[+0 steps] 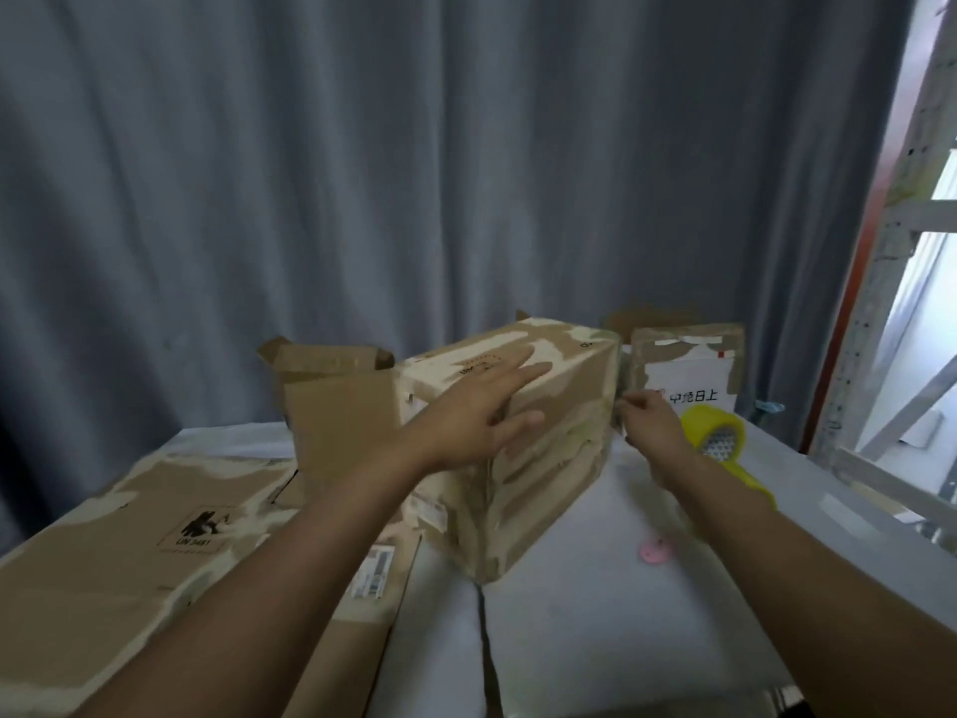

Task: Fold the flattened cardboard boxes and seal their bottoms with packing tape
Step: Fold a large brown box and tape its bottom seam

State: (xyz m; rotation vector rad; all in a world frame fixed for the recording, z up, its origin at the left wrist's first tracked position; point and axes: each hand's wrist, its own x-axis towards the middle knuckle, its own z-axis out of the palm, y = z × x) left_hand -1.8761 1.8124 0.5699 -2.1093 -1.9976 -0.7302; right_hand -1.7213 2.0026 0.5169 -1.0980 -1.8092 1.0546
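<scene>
Flattened cardboard (124, 557) at eight o'clock waits unfolded, while the left hand (479, 414) presses flat on the centre box (523, 437) and the right hand (653, 422) apparently pinches tape beside the yellow tape roll (717, 432).

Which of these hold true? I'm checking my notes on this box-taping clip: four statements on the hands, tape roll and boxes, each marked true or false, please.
1. The left hand lies flat with straight fingers on the brown taped-up cardboard box. True.
2. The yellow packing tape roll sits on top of that box. False: it is beside the box, behind the right hand.
3. A flattened brown cardboard box lies to the left. True.
4. The backdrop is a red brick wall. False: it is a grey curtain.
</scene>
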